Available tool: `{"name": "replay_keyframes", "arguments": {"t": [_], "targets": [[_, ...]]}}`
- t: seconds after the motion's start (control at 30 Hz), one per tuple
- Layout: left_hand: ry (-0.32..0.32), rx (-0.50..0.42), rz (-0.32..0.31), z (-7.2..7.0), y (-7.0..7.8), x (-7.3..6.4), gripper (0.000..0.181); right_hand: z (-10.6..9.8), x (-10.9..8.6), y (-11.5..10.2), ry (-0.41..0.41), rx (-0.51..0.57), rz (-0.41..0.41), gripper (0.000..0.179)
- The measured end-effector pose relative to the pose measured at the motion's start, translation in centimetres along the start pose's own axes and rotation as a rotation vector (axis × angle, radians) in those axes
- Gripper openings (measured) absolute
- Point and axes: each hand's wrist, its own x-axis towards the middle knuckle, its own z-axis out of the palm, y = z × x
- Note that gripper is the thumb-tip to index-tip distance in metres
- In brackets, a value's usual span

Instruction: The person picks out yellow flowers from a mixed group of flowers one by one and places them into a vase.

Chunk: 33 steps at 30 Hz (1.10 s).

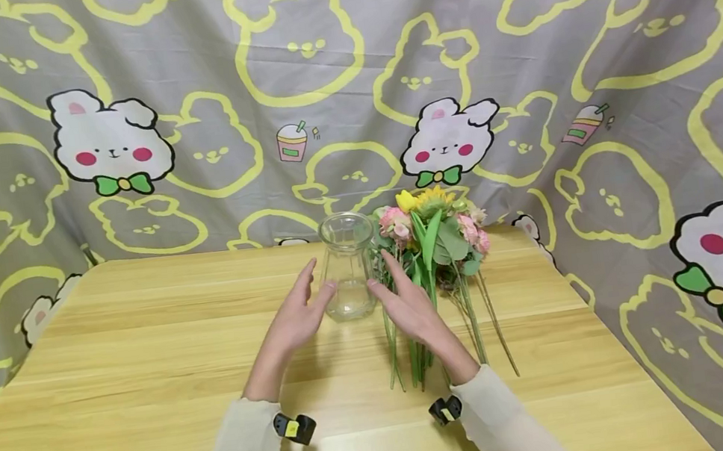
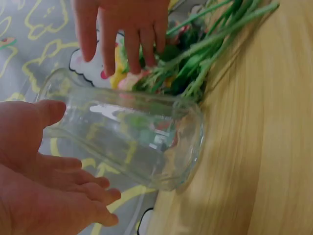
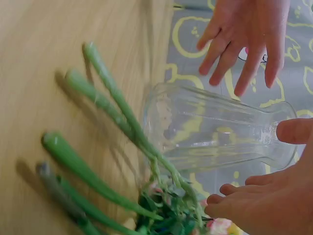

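Observation:
A clear glass vase [image 1: 351, 298] with a flared rim stands upright on the wooden table, between my two hands. On its left side is my left hand [image 1: 297, 319], fingers extended and thumb raised. My right hand [image 1: 410, 310] faces it from the other side, its fingers likewise straight. In the left wrist view, a gap shows between the left fingers and the glass wall [image 2: 132, 132]. The right wrist view has the right thumb overlapping the neck of the vase [image 3: 210, 132]. Neither hand grips anything. No flowers stand inside the vase.
Right beside the vase lies a bunch of artificial flowers [image 1: 448, 245], pink and yellow blooms toward the back. Their long green stems [image 1: 473, 324] point toward me, partly behind my right hand. A grey curtain [image 1: 342, 70] with cartoon rabbits encloses the wooden table [image 1: 171, 384] at back and sides.

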Motion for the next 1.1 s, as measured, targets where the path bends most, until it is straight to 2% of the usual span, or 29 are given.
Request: {"name": "replay_keyframes", "arguments": {"t": [0.17,0.3,0.53,0.77,0.93,1.1], "targets": [[-0.034,-0.081,0.015,0.5,0.2,0.0,0.075,0.0,0.3,-0.1,-0.055,0.098,0.024,0.065],[-0.036,-0.091,0.002,0.6,0.2,0.0,0.072,0.1,0.6,-0.2,-0.088,0.139,0.010,0.066],[-0.018,-0.091,-0.009,0.7,0.2,0.0,0.068,0.3,1.1,-0.6,-0.062,0.197,0.032,0.068],[0.005,-0.119,-0.019,0.7,0.2,0.1,0.065,0.4,1.2,-0.7,-0.086,0.263,0.034,0.068],[0.017,-0.151,-0.021,0.7,0.2,0.0,0.061,0.3,1.1,-0.7,-0.071,0.280,0.034,0.062],[0.039,-0.143,-0.025,0.2,0.4,0.0,0.058,-0.1,0.9,-1.0,-0.059,0.323,0.025,0.060]]}}
